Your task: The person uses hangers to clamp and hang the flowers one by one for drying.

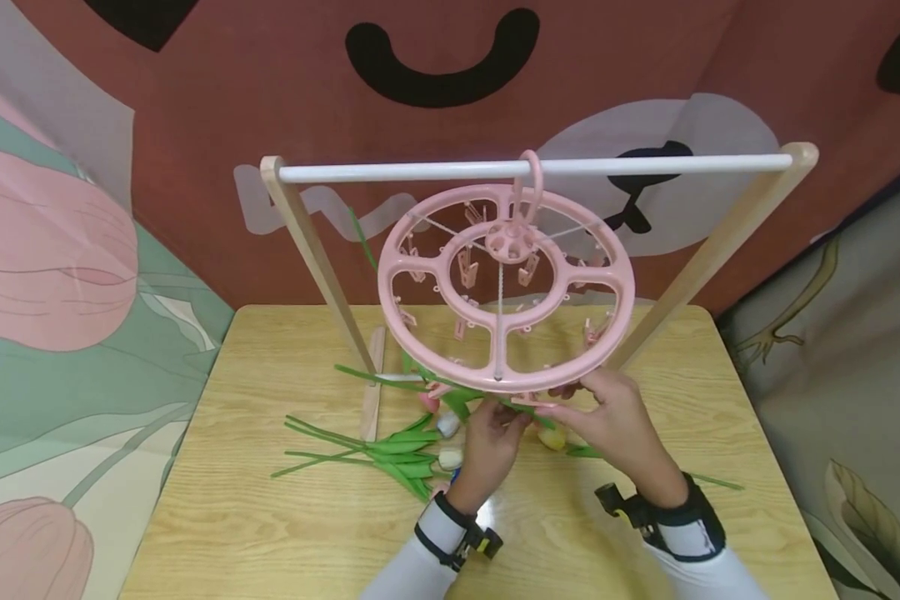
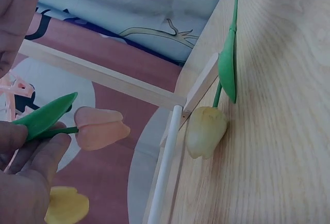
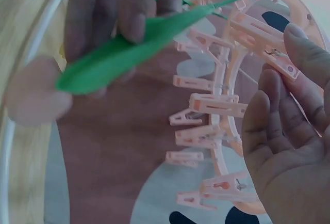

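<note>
Hanging from the white bar [image 1: 412, 172] of the wooden rack [image 1: 724, 250], the pink ring hanger [image 1: 512, 242] sits directly over your work; in the head view its front rim hides some of your right fingertips. Below and to your left, loose tulips [image 1: 405, 447] lie on the wood-grain bench [image 1: 217, 517]; a pale yellow tulip [image 2: 206, 131] lies near the rack's foot. The hanger is smooth and plastic-looking, its rings joined by spokes and fringed with slotted clips. The pink tulip [image 2: 100, 127] has a rounded head, slim stem and broad pointed leaf. Your left hand [image 1: 491, 454] pinches it by leaf and stem, below the rim. Just beside, your right hand [image 1: 618, 429] pinches a pink clip [image 3: 265, 43] between thumb and fingers. You cannot tell whether the clip grips the stem.
</note>
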The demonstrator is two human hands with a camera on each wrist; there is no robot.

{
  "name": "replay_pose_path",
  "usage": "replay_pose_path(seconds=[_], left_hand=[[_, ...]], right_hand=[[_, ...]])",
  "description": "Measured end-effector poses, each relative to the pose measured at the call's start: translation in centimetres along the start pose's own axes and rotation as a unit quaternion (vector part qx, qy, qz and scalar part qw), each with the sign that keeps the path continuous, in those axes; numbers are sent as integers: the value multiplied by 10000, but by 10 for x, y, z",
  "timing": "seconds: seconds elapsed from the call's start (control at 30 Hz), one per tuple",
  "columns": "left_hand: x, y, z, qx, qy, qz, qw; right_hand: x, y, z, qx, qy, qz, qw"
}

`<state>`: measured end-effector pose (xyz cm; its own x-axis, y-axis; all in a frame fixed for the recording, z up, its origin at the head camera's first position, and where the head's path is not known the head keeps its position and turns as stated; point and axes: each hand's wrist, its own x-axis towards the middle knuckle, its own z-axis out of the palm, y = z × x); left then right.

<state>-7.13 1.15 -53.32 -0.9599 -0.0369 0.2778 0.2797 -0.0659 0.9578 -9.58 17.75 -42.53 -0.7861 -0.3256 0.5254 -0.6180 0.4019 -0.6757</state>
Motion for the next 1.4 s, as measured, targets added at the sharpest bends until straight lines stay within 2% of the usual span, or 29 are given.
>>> replay_pose_path(seconds=[0.27, 0.5, 0.73, 1.1, 1.27, 1.4], left_hand=[[2, 3, 1, -293, -109, 70, 9995], [5, 5, 4, -198, -15, 138, 9997], [6, 5, 3, -205, -58, 163, 9996], [8, 3, 2, -295, -53, 415, 9987], [7, 4, 0, -359, -74, 237, 9990], [6, 4, -3, -148, 46, 41, 9999]], right_hand=[[-2, 0, 12, 207, 258, -12, 9995], [-3, 3, 21, 408, 493, 13, 9979], [-2, 3, 26, 224, 631, -121, 9977], [-3, 0, 26, 154, 499, 8, 9986], [-4, -1, 27, -48, 258, 155, 9995], [-5, 0, 28, 108, 224, 148, 9996]])
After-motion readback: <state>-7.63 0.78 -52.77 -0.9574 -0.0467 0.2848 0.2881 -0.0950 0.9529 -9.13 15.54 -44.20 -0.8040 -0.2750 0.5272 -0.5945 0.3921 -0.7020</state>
